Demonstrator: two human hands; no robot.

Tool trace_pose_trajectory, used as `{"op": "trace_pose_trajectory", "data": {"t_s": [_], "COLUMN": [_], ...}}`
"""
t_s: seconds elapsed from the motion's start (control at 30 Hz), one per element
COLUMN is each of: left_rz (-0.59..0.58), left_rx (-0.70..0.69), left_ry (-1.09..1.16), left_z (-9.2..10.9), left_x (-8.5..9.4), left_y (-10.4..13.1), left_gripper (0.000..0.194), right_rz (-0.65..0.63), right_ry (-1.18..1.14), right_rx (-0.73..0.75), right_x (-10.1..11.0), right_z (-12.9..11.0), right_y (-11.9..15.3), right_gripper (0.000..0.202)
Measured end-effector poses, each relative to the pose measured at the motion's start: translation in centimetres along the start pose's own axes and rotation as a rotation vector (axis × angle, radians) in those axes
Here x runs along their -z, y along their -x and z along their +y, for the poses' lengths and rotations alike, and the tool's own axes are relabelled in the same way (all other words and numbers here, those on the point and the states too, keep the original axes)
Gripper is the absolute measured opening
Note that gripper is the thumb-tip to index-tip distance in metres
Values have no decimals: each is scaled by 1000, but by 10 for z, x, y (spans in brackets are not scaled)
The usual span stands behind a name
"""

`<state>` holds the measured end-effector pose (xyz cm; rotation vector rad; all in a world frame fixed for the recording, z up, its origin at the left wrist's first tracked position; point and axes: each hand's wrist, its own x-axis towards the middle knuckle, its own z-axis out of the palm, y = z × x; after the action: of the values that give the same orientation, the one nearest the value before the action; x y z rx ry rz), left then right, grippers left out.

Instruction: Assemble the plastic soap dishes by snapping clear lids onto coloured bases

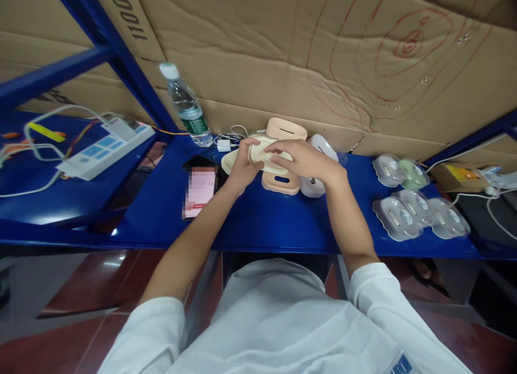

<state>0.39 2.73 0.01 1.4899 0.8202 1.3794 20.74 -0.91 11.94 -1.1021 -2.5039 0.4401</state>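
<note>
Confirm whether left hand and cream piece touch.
Touching. The head view shows the left hand holding the cream piece at its left edge.

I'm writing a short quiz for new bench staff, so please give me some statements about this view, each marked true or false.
1. The left hand holds a cream-coloured shell, with fingers of the right hand over it. True.
2. The phone lies to the right of both hands. False: it lies to their left, on the blue table.
3. Red rings are drawn on the cardboard behind the table. True.
4. The water bottle has no cap. False: a white cap is on it.
5. A white power strip lies left of the phone. True.
</note>
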Motion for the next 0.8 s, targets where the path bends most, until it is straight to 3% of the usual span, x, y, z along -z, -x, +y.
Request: {"op": "trace_pose_trajectory", "data": {"t_s": [0.13,0.3,0.4,0.57,0.8], "left_rz": [89,82,96,99,-2], "left_rx": [60,64,2,-91,-228], "left_ry": [-56,-305,-398,-747,-785], "left_z": [-7,-10,-8,-10,-5], "left_x": [15,12,9,3,-5], "left_y": [-8,-6,-1,8,15], "left_gripper": [53,48,53,61,38], "right_rz": [1,29,67,82,138], "right_ry": [15,-10,-13,-30,54], "right_rx": [-30,1,8,-20,-176], "right_x": [6,18,23,29,40], "right_z": [-1,1,5,9,22], "right_y": [7,15,18,25,36], "right_gripper": [36,37,38,41,38]}}
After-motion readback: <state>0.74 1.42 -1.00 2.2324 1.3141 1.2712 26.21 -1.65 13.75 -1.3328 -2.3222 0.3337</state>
